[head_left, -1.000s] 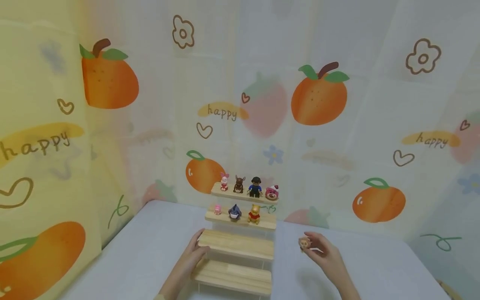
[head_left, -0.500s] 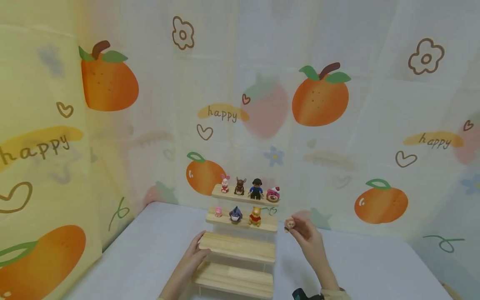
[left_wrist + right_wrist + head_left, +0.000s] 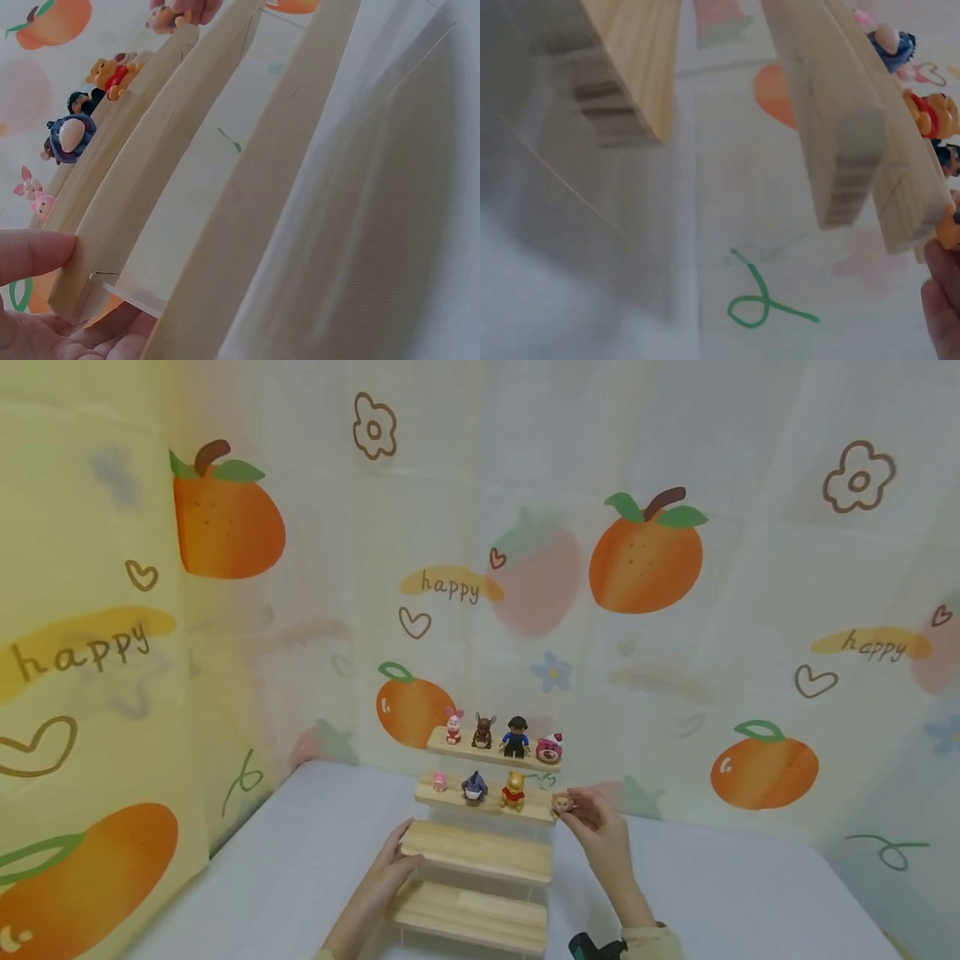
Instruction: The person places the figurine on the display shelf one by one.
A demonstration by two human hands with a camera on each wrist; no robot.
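Note:
A stepped wooden display shelf with several tiers stands on the table. My left hand grips the left end of its second board from the bottom; in the left wrist view the thumb lies on the board with fingers beneath. Between the fingertips of my right hand is a small tan figurine, at the right end of the board below the top one. Left of it on that board are a yellow bear in a red shirt, a blue donkey and a small pink figurine.
Along the top board stand a piglet figurine, a brown long-eared figurine, a black-haired toy person and a pink bear head. A fruit-printed curtain rises behind the pale table. A dark object shows beside the right sleeve.
My right hand has carried the tan figurine leftward and up from beside the shelf to the second board from the top. My left hand keeps its grip on the shelf.

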